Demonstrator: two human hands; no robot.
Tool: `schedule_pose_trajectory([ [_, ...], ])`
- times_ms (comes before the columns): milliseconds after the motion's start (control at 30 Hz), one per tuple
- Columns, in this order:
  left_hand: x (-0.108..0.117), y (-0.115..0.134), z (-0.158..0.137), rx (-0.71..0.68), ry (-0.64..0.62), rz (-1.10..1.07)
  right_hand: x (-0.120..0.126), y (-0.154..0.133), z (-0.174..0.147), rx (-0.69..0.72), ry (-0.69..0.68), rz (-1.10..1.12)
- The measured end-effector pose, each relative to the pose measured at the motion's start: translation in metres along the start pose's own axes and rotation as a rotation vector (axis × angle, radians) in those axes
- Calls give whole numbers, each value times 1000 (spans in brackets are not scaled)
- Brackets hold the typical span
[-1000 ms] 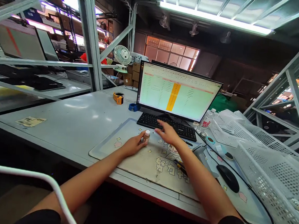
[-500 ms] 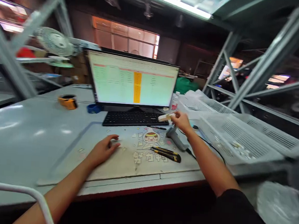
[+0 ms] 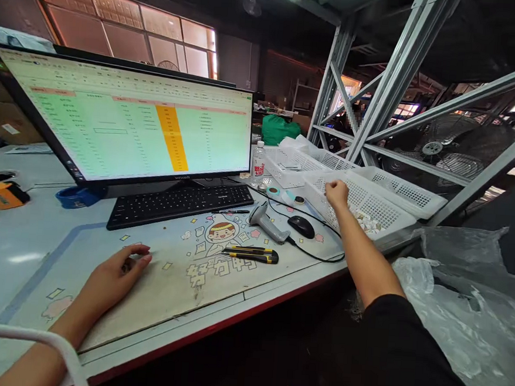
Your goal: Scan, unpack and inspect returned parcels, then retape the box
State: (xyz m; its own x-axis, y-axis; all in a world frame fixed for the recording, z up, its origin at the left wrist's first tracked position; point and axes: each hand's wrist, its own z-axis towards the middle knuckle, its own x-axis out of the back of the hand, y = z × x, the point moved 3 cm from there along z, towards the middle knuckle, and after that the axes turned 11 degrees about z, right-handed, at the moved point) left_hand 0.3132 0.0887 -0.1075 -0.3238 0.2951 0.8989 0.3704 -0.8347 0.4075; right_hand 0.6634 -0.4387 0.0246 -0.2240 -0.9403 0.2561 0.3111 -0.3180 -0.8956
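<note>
My left hand (image 3: 114, 280) rests on the printed desk mat (image 3: 163, 277), its fingers loosely curled and apart, holding nothing I can see. My right hand (image 3: 337, 195) is closed above the near white plastic basket (image 3: 391, 213), at its left part. Whatever its fingers hold, if anything, is hidden. Small whitish pieces (image 3: 369, 222) lie in that basket, partly behind my forearm. Between my hands, a yellow and black utility knife (image 3: 253, 254) lies on the mat. Beyond it are a grey barcode scanner (image 3: 268, 222) and a black mouse (image 3: 301, 226).
A monitor (image 3: 142, 132) stands behind a black keyboard (image 3: 181, 204). A bottle (image 3: 258, 165) is beside the monitor. An orange tape measure (image 3: 4, 194) and blue tape roll (image 3: 81, 196) sit at left. Metal posts (image 3: 389, 79) rise at right; clear plastic bags (image 3: 461, 301) hang below. A white tube (image 3: 31, 335) crosses lower left.
The view has turned right. My right hand has moved from near the keyboard to over the basket; the white piece it held no longer shows. My left hand still rests on the mat.
</note>
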Motion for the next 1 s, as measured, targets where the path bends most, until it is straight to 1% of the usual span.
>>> schedule_pose_trajectory([
  [33,0,0,0,-6,6,-4,-13,1,-11,57,-45,-57],
  [100,0,-1,1,-27,29,-16,-37,7,-37,152,-177,-134],
  [167,0,-2,2,-41,49,-26,-53,17,-65,226,-331,-193],
  [233,-1,-2,1,-45,67,-39,-56,30,-91,277,-448,-244],
  [333,-2,2,-4,-64,88,-75,-46,53,-116,329,-534,-309],
  [433,1,10,-10,-117,89,-123,-38,87,-114,379,-544,-341],
  [467,3,13,-11,-127,94,-139,-38,99,-108,428,-518,-369],
  [567,9,17,-15,-133,113,-197,-45,132,-90,544,-485,-440],
  [633,10,18,-18,-125,121,-229,-48,147,-84,594,-471,-453],
  [733,9,20,-22,-130,124,-248,-49,154,-81,616,-452,-429],
  [800,11,22,-25,-142,131,-249,-47,154,-81,586,-445,-420],
  [867,18,25,-30,-140,167,-258,-46,152,-81,545,-444,-418],
  [933,32,26,-43,-120,262,-277,-46,151,-81,524,-445,-411],
  [1000,48,21,-69,-82,409,-295,-46,151,-82,524,-451,-399],
])
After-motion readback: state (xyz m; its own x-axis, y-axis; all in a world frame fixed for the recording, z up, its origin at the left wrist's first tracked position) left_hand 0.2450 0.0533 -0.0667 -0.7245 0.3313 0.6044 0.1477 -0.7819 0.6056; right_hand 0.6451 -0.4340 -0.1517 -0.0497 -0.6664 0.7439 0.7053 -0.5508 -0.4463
